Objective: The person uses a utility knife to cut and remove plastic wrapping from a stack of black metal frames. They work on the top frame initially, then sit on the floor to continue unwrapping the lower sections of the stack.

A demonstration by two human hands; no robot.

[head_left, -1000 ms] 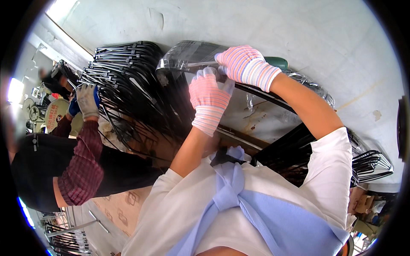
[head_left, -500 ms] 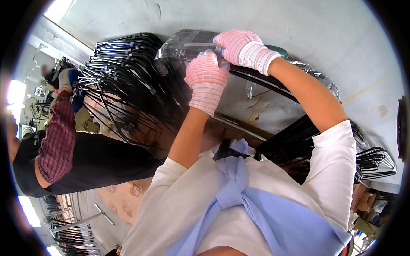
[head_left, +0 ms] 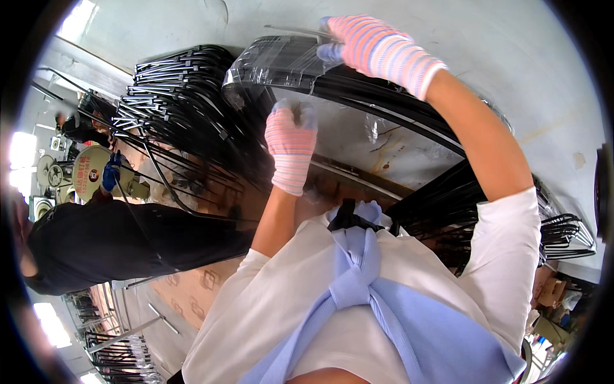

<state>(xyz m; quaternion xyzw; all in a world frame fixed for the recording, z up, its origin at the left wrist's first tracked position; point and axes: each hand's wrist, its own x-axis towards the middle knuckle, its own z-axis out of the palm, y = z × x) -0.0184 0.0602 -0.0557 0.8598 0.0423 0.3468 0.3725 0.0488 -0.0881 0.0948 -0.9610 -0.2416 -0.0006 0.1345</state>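
Note:
A long bundle of black metal tubes (head_left: 390,110) has its far left end wrapped in clear plastic film (head_left: 272,64). My right hand (head_left: 380,51), in a striped pink and blue glove, is raised over the bundle. A thin grey strip (head_left: 288,29) juts out leftward from between its thumb and fingers. Just in front of the film hovers my left hand (head_left: 291,144), gloved alike, its fingers bent and thumb apart. Its fingertips are slightly blurred, and I see nothing held there. A loose scrap of clear film (head_left: 373,128) hangs below the bundle.
Stacked black tube frames (head_left: 182,96) lean to the left of the bundle, and more tubes (head_left: 441,198) lie below right. On the left, a co-worker in black (head_left: 128,240) stands close, one blue-gloved hand (head_left: 111,171) visible. A grey wall (head_left: 511,83) rises behind.
My hands have parted: the right rose away from the film with the strip, the left came lower and off the film. The co-worker's plaid sleeve is out of sight; long black tubes appear upper left.

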